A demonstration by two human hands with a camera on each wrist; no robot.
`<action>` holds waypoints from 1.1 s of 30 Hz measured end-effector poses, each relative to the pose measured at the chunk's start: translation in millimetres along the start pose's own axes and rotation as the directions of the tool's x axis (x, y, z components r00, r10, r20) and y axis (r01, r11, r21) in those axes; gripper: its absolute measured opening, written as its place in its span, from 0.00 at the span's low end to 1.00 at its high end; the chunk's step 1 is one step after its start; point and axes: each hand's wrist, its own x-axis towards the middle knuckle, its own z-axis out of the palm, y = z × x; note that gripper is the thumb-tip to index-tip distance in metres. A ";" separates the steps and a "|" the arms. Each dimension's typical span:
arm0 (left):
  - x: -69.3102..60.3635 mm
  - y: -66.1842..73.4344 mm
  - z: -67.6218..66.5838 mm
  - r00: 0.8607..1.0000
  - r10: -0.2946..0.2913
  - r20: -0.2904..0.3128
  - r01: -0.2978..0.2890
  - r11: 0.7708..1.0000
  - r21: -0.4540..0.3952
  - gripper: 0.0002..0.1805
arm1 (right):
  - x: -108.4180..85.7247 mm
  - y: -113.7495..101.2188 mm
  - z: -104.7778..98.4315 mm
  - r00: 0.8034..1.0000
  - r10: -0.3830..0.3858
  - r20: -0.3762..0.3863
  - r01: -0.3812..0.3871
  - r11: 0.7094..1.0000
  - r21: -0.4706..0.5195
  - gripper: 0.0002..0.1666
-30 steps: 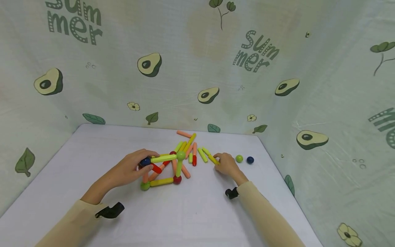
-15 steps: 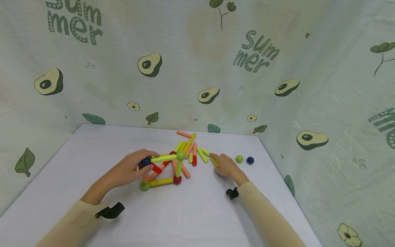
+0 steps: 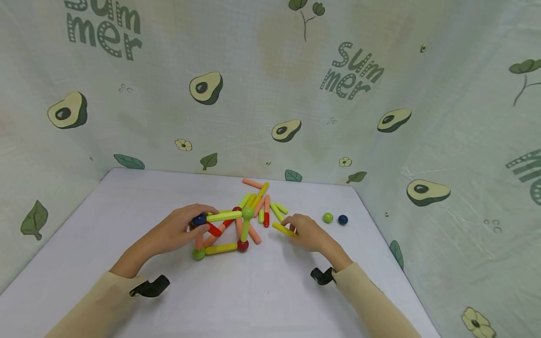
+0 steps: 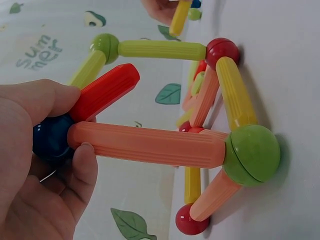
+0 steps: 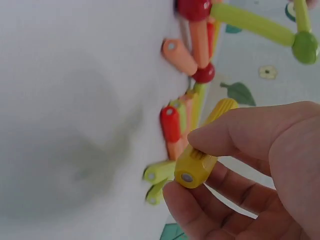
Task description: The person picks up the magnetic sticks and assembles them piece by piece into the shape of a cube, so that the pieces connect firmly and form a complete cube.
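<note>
My left hand [image 3: 179,227] holds the dark blue ball [image 4: 52,137] at an upper corner of a frame built from magnetic sticks and balls. From that ball run a lime stick [image 3: 224,217], a red stick [image 4: 107,90] with a free end, and an orange stick [image 4: 150,144] down to a green ball [image 4: 251,155]. A yellow stick [image 3: 221,249] links the green ball to a red ball [image 3: 243,245] at the base. To the right of the frame, my right hand [image 3: 312,234] pinches a loose yellow stick [image 5: 195,167] between thumb and fingers, its metal-tipped end showing in the right wrist view.
Behind and right of the frame lie several loose sticks, among them a red stick [image 3: 266,219], a lime stick [image 3: 276,212] and an orange stick [image 3: 252,183]. A loose green ball [image 3: 328,217] and a blue ball [image 3: 343,219] sit farther right. Printed cloth walls surround the table.
My right hand has moved left and nearer to me with the yellow stick, away from the lime stick it was beside. My left hand and the frame have stayed in place.
</note>
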 end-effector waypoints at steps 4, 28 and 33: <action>0.5 -0.6 -0.2 1.000 -0.006 0.003 0.006 1.000 0.001 0.24 | -6.9 -23.6 4.3 0.993 -0.119 0.023 0.118 0.992 0.054 0.21; -2.3 -4.0 -1.0 1.000 0.019 -0.012 -0.020 0.999 -0.034 0.23 | 12.9 -96.2 54.5 0.932 -0.352 -0.082 0.361 0.917 0.170 0.22; -2.5 -5.0 -1.0 0.999 0.047 -0.024 -0.047 0.998 -0.034 0.23 | 15.0 -100.6 56.2 0.938 -0.339 -0.078 0.348 0.919 0.185 0.22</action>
